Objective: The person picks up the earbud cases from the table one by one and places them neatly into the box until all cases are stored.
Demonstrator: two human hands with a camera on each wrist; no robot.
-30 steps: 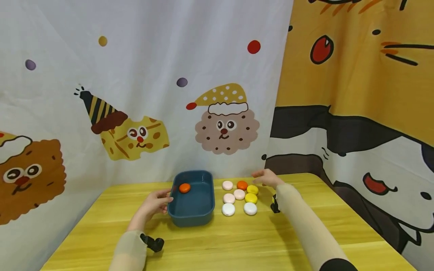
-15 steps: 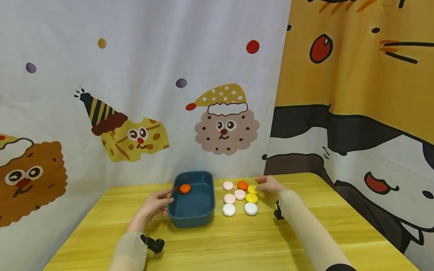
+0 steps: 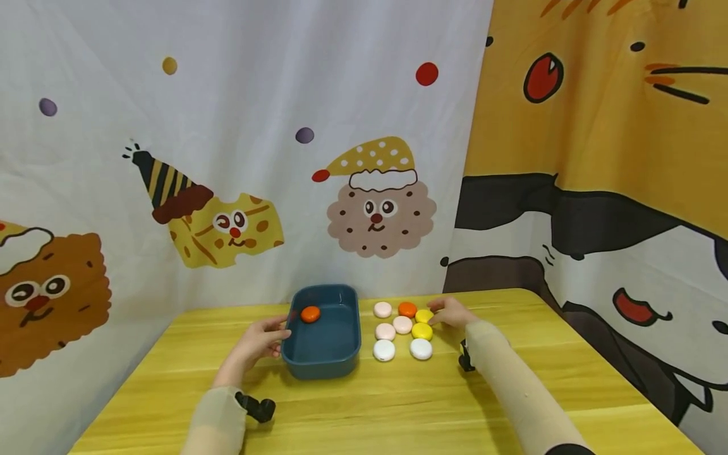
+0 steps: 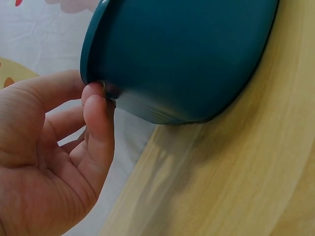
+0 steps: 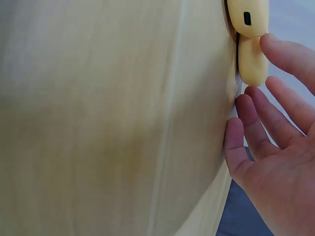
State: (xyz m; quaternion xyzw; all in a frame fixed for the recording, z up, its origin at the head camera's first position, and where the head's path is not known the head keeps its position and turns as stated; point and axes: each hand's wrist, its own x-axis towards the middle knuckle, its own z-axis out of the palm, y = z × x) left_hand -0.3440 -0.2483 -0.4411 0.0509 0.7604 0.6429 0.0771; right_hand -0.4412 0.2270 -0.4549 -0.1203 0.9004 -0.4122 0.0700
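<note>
My left hand (image 3: 258, 344) holds the left rim of a blue rectangular bin (image 3: 321, 373), pinching it between thumb and fingers in the left wrist view. An orange disc (image 3: 310, 314) lies inside the bin. My right hand (image 3: 452, 312) is at the rear yellow disc (image 3: 423, 316), its thumb and index finger close around the disc's edge, the other fingers relaxed. A second yellow disc (image 3: 422, 331) sits just in front of it; in the right wrist view, the nearer yellow disc (image 5: 248, 17) shows a small dark slot.
Beside the yellow discs lie another orange disc (image 3: 407, 309), several pale pink discs (image 3: 402, 325) and two white discs (image 3: 421, 349). All rest on a wood-grain table (image 3: 364, 417). A printed cloth (image 3: 244, 95) hangs behind the table's rear edge.
My right hand has come down from above the table to the rear yellow disc, with its thumb and index finger now near the disc's edge. My left hand and the bin have stayed put.
</note>
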